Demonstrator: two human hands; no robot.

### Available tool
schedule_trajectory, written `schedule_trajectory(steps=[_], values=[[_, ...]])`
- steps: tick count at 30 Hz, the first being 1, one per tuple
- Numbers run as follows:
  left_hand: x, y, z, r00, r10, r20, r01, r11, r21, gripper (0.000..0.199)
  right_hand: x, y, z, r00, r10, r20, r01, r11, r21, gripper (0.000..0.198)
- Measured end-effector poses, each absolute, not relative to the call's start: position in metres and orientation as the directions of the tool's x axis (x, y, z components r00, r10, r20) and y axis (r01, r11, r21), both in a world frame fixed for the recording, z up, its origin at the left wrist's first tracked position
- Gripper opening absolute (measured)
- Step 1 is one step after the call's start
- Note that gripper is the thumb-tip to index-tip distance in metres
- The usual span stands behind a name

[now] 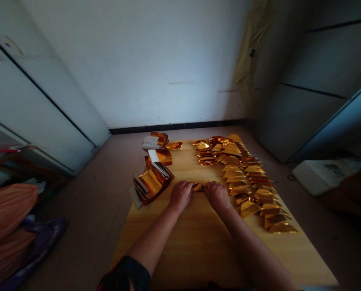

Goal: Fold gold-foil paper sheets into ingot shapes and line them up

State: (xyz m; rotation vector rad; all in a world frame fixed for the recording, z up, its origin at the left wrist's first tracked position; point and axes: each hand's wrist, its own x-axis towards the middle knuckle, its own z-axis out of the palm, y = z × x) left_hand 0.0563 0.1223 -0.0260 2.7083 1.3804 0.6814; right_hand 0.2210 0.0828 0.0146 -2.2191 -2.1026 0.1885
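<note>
Between my two hands, low over the wooden table (195, 242), is a small folded piece of gold foil paper (198, 187). My left hand (181, 196) is closed on its left end, and my right hand (217, 196) grips the right end with bent fingers. The fingertips hide both ends of the piece. Left of my left hand lies a fanned stack of gold foil sheets (152, 180) with white backs. Beyond my right hand stand rows of folded gold foil pieces (255, 169), overlapping each other.
More foil sheets (159, 157) and a single folded foil piece (174, 146) lie near the table's far edge. A white wall (156, 72) rises behind. Grey cabinets (320, 72) stand to the right, with a white box (323, 176) on the floor. Orange cloth (10, 214) lies at left.
</note>
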Motion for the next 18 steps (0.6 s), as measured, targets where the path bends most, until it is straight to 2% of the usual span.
schedule_trajectory(steps=[7, 18], values=[[0.061, 0.122, -0.019, 0.466, 0.839, 0.281, 0.819, -0.529, 0.222, 0.019, 0.220, 0.087, 0.021, 0.053, 0.991, -0.127, 0.991, -0.068, -0.119, 0.028], [0.058, 0.125, -0.015, 0.533, 0.800, 0.275, 0.751, -0.597, 0.282, 0.022, 0.221, 0.098, 0.026, 0.085, 0.968, -0.236, 0.984, -0.119, -0.132, 0.030]])
